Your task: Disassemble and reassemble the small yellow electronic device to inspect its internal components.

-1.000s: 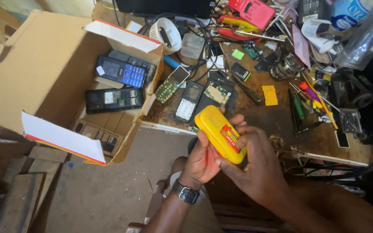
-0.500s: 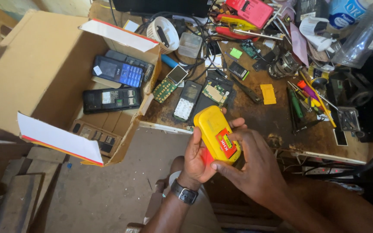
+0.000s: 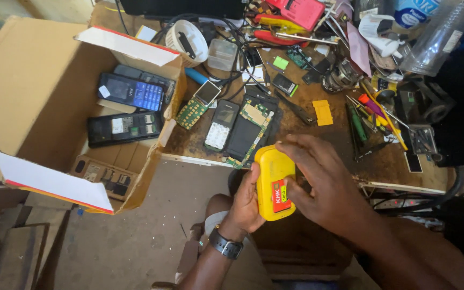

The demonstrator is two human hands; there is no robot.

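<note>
Turned more upright and drawn a little lower in the frame since the earlier view: yellow phone point(image 3: 275, 182), now just below centre, at the near edge of the workbench point(image 3: 318, 145). Clasped from the left by the left hand point(image 3: 245, 201), fingers curled shut behind its back, thumb along its side. Covered from the right by the right hand point(image 3: 323, 182), fingers together over its top edge, thumb pressed on the red label. Left of centre, an open cardboard box point(image 3: 33, 91) with dark phones point(image 3: 130, 91) inside. Above centre, bare circuit boards point(image 3: 253, 115) among cluttered tools.
</note>
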